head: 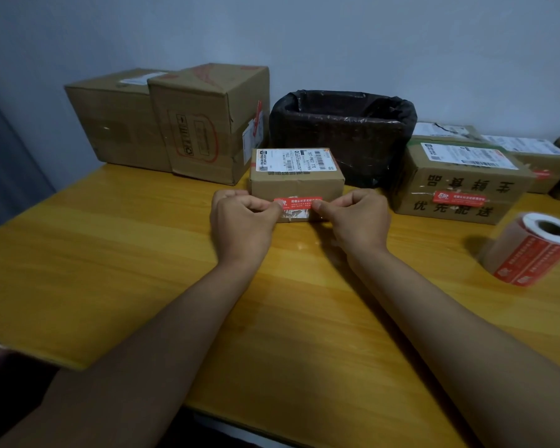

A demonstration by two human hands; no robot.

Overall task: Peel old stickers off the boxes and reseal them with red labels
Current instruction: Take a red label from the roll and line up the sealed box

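A small cardboard box (296, 182) with a white shipping label on top sits mid-table. A red label (297, 202) lies across its front face, over torn remains of an old sticker. My left hand (243, 221) pinches the label's left end with curled fingers. My right hand (358, 221) pinches the right end the same way. A roll of red labels (530, 250) lies on its side at the right.
Two large cardboard boxes (175, 124) stand at the back left. A bin lined with a black bag (343, 130) is behind the small box. Further boxes (459, 182), one with a red label on its front, line the right. The wooden table (110, 253) ends near me.
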